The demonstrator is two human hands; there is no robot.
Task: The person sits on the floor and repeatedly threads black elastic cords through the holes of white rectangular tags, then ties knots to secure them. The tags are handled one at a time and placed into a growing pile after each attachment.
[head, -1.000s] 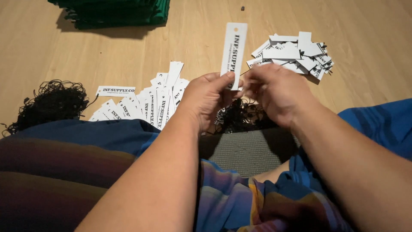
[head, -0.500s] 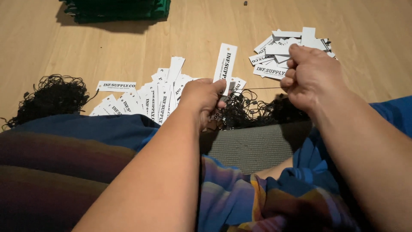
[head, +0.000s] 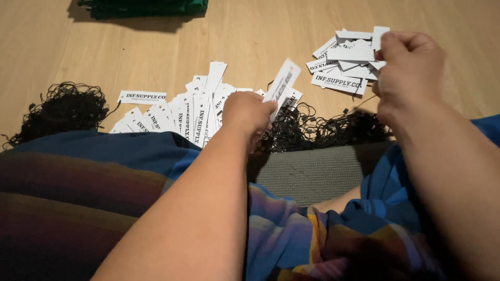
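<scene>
My left hand (head: pixel 249 113) pinches a white rectangular paper tag (head: pixel 281 83) with black print, held tilted just above the floor. My right hand (head: pixel 409 73) is closed in a fist further right and pulls a thin black string (head: pixel 364 101) that runs from the tag's side toward it. Below both hands lies a tangle of black strings (head: pixel 317 130). A spread pile of white tags (head: pixel 182 112) lies left of my left hand. A second, smaller pile of white tags (head: pixel 346 60) lies just beyond my right hand.
Another heap of black strings (head: pixel 65 106) sits at the far left on the wooden floor (head: pixel 250 47). A folded dark green cloth (head: pixel 146 7) lies at the top edge. A grey mat (head: pixel 312 174) and my clothed legs fill the lower part.
My hands were together on the tag; the right hand has drawn away to the right with the string, and the left hand has lowered the tag toward the floor.
</scene>
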